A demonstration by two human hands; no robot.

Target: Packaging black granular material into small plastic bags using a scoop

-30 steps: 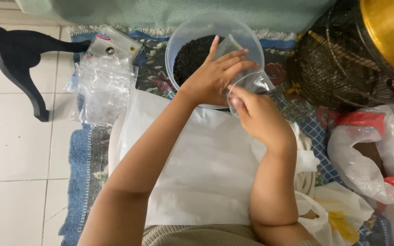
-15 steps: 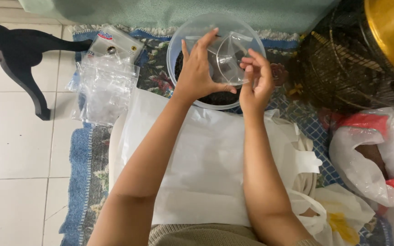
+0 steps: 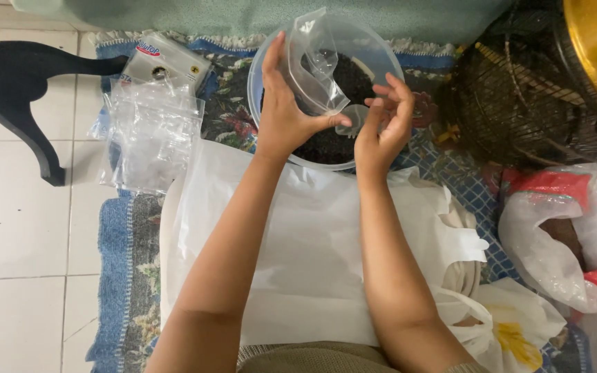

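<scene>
At the far left a stack of clear plastic bags [image 3: 148, 135] lies on the patterned rug [image 3: 122, 276], well apart from the hands. The left hand [image 3: 286, 117] has its fingers clamped on a small clear bag [image 3: 314, 63], held upright over the round clear tub [image 3: 388, 65] of dark granules. Just to the right, the right hand [image 3: 380, 128] hovers over the tub's near rim, fingers curled and slightly apart, holding nothing, close beside the bag; white sheet [image 3: 312, 242] lies nearer, under both forearms.
</scene>
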